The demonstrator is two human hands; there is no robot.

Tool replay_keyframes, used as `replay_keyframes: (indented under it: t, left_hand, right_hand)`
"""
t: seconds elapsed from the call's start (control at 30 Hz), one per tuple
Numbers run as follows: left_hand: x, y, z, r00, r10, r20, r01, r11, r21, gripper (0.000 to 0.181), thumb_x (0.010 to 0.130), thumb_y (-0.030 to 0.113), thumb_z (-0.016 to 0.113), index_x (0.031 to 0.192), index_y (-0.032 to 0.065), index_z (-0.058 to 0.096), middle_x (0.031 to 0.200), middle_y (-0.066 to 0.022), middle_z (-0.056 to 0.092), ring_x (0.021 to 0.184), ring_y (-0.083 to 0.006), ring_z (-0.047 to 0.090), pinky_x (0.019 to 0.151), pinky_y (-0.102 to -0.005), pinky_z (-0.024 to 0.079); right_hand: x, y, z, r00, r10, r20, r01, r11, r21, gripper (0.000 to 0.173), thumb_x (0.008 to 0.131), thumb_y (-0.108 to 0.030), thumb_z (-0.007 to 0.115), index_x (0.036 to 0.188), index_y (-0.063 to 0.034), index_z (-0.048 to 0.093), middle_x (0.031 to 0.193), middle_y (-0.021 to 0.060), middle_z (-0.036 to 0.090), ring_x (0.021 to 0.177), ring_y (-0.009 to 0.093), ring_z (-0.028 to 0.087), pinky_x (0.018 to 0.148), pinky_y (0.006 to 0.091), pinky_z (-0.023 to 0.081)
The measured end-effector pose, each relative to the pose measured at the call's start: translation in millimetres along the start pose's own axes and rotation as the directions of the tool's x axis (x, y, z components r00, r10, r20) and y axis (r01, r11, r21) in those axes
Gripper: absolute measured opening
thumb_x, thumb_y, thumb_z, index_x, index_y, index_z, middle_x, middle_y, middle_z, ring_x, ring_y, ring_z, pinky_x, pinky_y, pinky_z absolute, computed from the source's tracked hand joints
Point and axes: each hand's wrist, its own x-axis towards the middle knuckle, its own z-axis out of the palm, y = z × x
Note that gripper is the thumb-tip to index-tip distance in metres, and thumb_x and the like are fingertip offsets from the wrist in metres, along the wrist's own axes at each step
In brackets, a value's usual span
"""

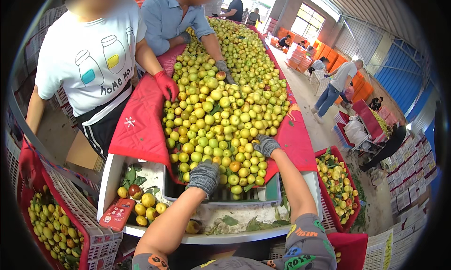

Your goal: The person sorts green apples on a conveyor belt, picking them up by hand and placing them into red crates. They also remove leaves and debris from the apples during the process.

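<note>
A large heap of yellow-green jujubes, some with brown patches, covers a table lined with a red quilted cloth. My left hand, in a grey knit glove, rests at the heap's near edge; its fingertips are hidden. Farther right, my right hand, gloved alike, touches fruit with its fingers bent; whether it grips one is unclear. Below the cloth's front edge sits a grey plastic crate, and a few jujubes spill over it.
A red phone or case lies beside loose fruit and leaves on the white table rim. Lined crates of jujubes stand at left and right. Two co-workers reach in from the left, one red-gloved, one grey-gloved.
</note>
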Motion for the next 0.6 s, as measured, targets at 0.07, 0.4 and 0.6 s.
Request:
replay_keyframes:
  t: [0.07, 0.4, 0.6]
  left_hand:
    - [0, -6, 11, 0.986, 0.012, -0.164, -0.047, 0.976, -0.215, 0.024, 0.084, 0.024, 0.057, 0.103, 0.0091, 0.061, 0.095, -0.0149, 0.061, 0.087, -0.0336, 0.061, 0.076, -0.0448, 0.050]
    - [-8, 19, -15, 0.883, 0.202, 0.424, 0.469, -0.335, -0.817, 0.029, 0.086, 0.032, 0.066, 0.106, 0.0122, 0.059, 0.094, 0.0005, 0.063, 0.079, -0.0101, 0.059, 0.065, -0.0233, 0.051]
    - [-8, 22, -30, 0.891, 0.192, 0.411, 0.438, -0.125, -0.890, 0.031, 0.081, 0.033, 0.070, 0.102, 0.0121, 0.059, 0.087, 0.0023, 0.060, 0.071, -0.0083, 0.057, 0.060, -0.0230, 0.048]
  right_hand:
    - [-24, -19, -1, 0.983, -0.073, -0.171, 0.104, 0.978, 0.182, 0.045, 0.084, -0.034, 0.061, 0.116, -0.0038, 0.055, 0.111, 0.0176, 0.060, 0.105, 0.031, 0.058, 0.092, 0.0377, 0.045]
    - [-133, -118, -36, 0.841, -0.299, -0.450, 0.531, 0.610, 0.588, 0.043, 0.077, -0.012, 0.073, 0.115, -0.0052, 0.055, 0.114, 0.0098, 0.059, 0.109, 0.022, 0.056, 0.095, 0.0340, 0.044]
    - [-143, -128, -44, 0.770, -0.388, -0.506, 0.613, 0.672, 0.417, 0.045, 0.075, -0.011, 0.074, 0.116, -0.0050, 0.056, 0.113, 0.0108, 0.060, 0.107, 0.024, 0.058, 0.094, 0.0347, 0.045]
